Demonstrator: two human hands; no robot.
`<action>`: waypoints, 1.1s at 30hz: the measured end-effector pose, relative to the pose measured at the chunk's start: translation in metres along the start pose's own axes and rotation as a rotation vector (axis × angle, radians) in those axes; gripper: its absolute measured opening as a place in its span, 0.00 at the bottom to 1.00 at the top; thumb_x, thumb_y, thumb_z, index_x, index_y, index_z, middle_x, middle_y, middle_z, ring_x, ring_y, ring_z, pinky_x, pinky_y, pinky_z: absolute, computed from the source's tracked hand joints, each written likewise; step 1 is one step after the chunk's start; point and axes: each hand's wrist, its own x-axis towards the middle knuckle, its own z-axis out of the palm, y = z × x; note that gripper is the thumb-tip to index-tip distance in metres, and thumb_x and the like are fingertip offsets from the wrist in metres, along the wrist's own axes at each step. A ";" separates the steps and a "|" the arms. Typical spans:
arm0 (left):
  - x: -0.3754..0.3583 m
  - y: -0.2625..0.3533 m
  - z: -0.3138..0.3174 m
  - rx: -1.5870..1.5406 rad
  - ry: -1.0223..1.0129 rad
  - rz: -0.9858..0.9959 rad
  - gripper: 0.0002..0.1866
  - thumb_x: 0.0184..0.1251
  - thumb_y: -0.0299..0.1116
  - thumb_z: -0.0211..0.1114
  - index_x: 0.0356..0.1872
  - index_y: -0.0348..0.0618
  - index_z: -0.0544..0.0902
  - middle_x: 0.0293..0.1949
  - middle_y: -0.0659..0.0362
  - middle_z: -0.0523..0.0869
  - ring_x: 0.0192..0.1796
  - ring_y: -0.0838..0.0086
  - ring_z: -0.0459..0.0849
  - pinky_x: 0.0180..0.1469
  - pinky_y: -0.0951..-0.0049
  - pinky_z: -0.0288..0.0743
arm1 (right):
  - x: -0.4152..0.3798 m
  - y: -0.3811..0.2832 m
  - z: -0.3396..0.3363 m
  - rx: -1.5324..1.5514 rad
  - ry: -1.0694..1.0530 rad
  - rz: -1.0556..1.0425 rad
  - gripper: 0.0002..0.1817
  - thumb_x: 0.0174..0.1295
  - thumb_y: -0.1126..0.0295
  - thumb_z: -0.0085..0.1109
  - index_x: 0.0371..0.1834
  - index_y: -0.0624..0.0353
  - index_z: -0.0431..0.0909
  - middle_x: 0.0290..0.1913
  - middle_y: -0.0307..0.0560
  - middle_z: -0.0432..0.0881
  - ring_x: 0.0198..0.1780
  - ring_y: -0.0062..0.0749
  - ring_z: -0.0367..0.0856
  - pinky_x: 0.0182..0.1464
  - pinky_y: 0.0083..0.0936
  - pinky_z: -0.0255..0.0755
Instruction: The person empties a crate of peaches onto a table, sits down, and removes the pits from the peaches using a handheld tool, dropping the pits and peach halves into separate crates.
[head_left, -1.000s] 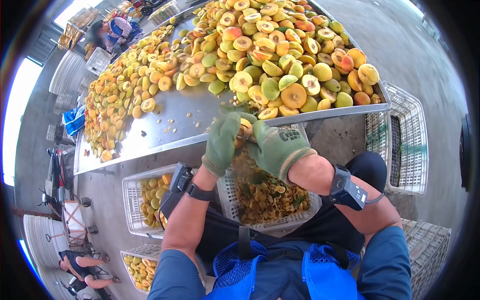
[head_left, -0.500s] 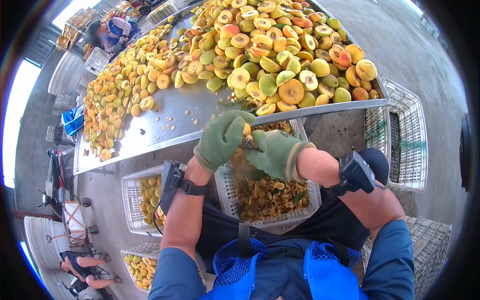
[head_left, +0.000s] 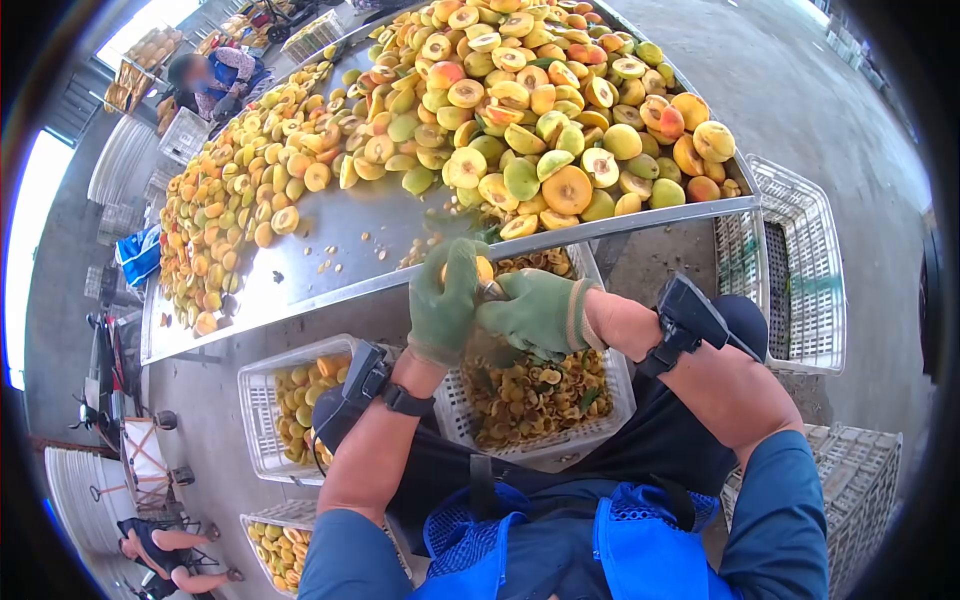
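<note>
My left hand [head_left: 443, 312], in a green glove, is closed around a yellow peach half [head_left: 484, 270], mostly hidden by the fingers. Close beside it, my gloved right hand [head_left: 540, 314] grips a small metal tool [head_left: 492, 290] whose tip meets the fruit; its exact kind is hard to make out. Both hands are just off the near edge of a metal table [head_left: 345, 225], above a white crate [head_left: 622, 400] of pits and fruit scraps [head_left: 545, 395]. Heaped on the table are many halved peaches [head_left: 520, 130], several with pits showing.
White crates of peach halves stand at my left, one higher [head_left: 262, 425] and one lower [head_left: 262, 520]. An open crate [head_left: 825, 270] and stacked crates [head_left: 825, 500] are on my right. One person [head_left: 215, 80] works at the table's far end; another [head_left: 160, 550] sits at lower left.
My left hand has turned more upright and come slightly lower, around the peach half. My right hand has shifted a little left and down with the tool. The view has moved slightly.
</note>
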 end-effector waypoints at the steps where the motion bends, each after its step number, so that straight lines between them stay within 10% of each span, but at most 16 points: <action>1: 0.000 0.002 -0.001 -0.088 -0.014 -0.126 0.18 0.83 0.41 0.57 0.49 0.34 0.86 0.38 0.57 0.90 0.36 0.75 0.86 0.40 0.71 0.81 | 0.003 0.005 0.002 0.017 0.017 -0.013 0.13 0.68 0.57 0.62 0.41 0.57 0.81 0.27 0.35 0.79 0.26 0.19 0.76 0.28 0.22 0.69; 10: 0.012 -0.029 -0.013 0.434 -0.188 0.603 0.22 0.67 0.32 0.73 0.59 0.35 0.78 0.36 0.54 0.89 0.33 0.61 0.89 0.36 0.66 0.85 | -0.023 -0.018 -0.011 -0.060 -0.150 0.005 0.14 0.70 0.58 0.59 0.36 0.59 0.79 0.19 0.35 0.76 0.15 0.22 0.71 0.18 0.26 0.65; 19: 0.014 -0.041 -0.019 0.484 -0.273 0.668 0.28 0.62 0.32 0.77 0.61 0.36 0.76 0.37 0.54 0.89 0.34 0.61 0.89 0.37 0.66 0.85 | -0.017 -0.016 -0.001 0.019 -0.115 0.142 0.15 0.67 0.54 0.62 0.38 0.55 0.79 0.20 0.37 0.73 0.14 0.24 0.69 0.14 0.28 0.65; 28: 0.013 -0.033 -0.020 0.432 -0.293 0.726 0.12 0.72 0.33 0.69 0.48 0.37 0.82 0.35 0.55 0.89 0.35 0.63 0.89 0.38 0.67 0.84 | -0.022 -0.007 -0.005 0.147 -0.230 0.060 0.16 0.71 0.57 0.60 0.36 0.60 0.81 0.19 0.33 0.72 0.15 0.17 0.67 0.17 0.21 0.60; 33: 0.013 -0.020 -0.018 0.293 -0.313 0.588 0.22 0.59 0.43 0.77 0.44 0.40 0.78 0.33 0.55 0.86 0.33 0.56 0.86 0.35 0.62 0.79 | -0.025 -0.004 0.003 0.291 -0.233 0.067 0.16 0.72 0.57 0.60 0.35 0.60 0.82 0.19 0.33 0.72 0.15 0.17 0.67 0.17 0.20 0.59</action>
